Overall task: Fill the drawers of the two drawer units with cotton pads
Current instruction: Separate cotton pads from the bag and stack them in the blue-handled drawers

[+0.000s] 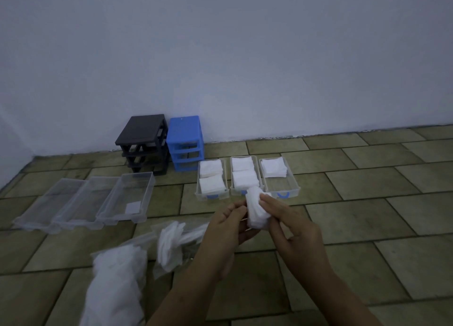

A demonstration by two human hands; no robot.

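Observation:
Both hands hold a small stack of white cotton pads (pixel 256 210) above the tiled floor: my left hand (pixel 225 227) grips its left side and my right hand (pixel 291 230) pinches its right side. Beyond them lie three clear drawers with blue handles. The left drawer (pixel 212 195) and the middle drawer (pixel 234 191) each hold two stacks of pads. The right drawer (pixel 291 186) has one stack at its far end. A black drawer frame (pixel 143 143) and a blue drawer frame (pixel 185 142) stand without drawers against the wall.
Three clear drawers (pixel 81 203) lie side by side at the left; the rightmost holds a single pad (pixel 133 207). Two plastic bags of cotton pads (pixel 171 244) lie on the floor near my left forearm. The white wall runs along the back.

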